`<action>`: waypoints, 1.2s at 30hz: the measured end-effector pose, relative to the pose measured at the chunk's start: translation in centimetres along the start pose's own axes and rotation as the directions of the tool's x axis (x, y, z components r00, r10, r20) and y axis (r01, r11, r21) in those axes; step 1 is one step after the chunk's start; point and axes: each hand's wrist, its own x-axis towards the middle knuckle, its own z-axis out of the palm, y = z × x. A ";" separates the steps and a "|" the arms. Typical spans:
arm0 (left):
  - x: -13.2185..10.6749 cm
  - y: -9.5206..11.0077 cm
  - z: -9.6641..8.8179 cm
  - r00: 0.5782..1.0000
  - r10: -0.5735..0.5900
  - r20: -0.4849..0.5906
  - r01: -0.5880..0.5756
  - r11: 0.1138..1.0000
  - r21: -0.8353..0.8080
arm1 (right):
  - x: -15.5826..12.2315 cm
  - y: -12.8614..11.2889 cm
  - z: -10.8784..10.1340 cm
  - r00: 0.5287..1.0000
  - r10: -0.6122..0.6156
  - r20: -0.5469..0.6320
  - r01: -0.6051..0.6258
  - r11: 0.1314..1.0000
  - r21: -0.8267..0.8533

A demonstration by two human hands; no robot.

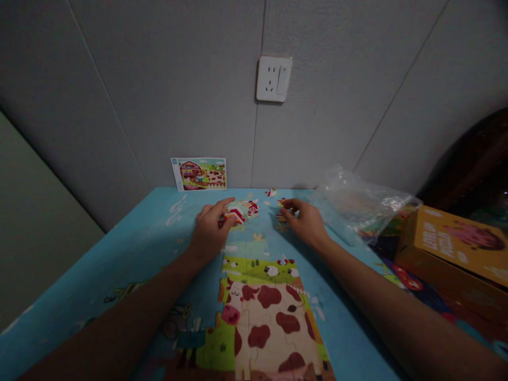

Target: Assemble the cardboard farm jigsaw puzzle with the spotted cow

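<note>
On the light-blue table cover lies a partly joined jigsaw puzzle (270, 323) with a spotted cow, sheep and green grass. Beyond its top edge, my left hand (210, 227) has its thumb and fingers closed around the edge of a puzzle piece (237, 214) with a red and white roof. Touching that piece on its right is another printed part with a small red barn (253, 208). My right hand (305, 218) pinches a small puzzle piece (281, 203), mostly hidden by the fingers. One loose piece (270, 192) rests near the wall.
A picture card (202, 173) of the farm scene leans against the grey wall. To the right lie a clear plastic bag (357, 198) and an orange puzzle box (456, 243). A white socket plate (273, 79) is on the wall.
</note>
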 end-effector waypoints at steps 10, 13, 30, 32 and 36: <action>0.7 -0.8 -0.5 0.902 -0.425 -0.075 0.429 0.865 0.261 | 0.6 1.4 0.5 0.985 0.068 0.158 -0.006 0.931 -0.365; 0.7 -1.0 -0.4 0.909 -0.412 -0.053 0.408 0.860 0.306 | 0.2 0.6 0.8 0.984 0.018 0.176 0.043 0.940 -0.337; 0.4 -0.4 -0.3 0.916 -0.399 -0.036 0.380 0.837 0.395 | -1.1 -0.8 -0.8 0.972 0.173 0.158 -0.075 0.869 -0.489; 0.4 -0.2 -0.3 0.944 -0.323 -0.069 0.324 0.866 0.380 | -1.0 -0.6 -0.7 0.975 0.154 0.158 -0.059 0.872 -0.487; 0.3 -0.1 -0.4 0.984 -0.140 -0.108 0.167 0.933 0.318 | -0.8 -0.3 -0.6 0.977 0.144 0.160 -0.059 0.893 -0.446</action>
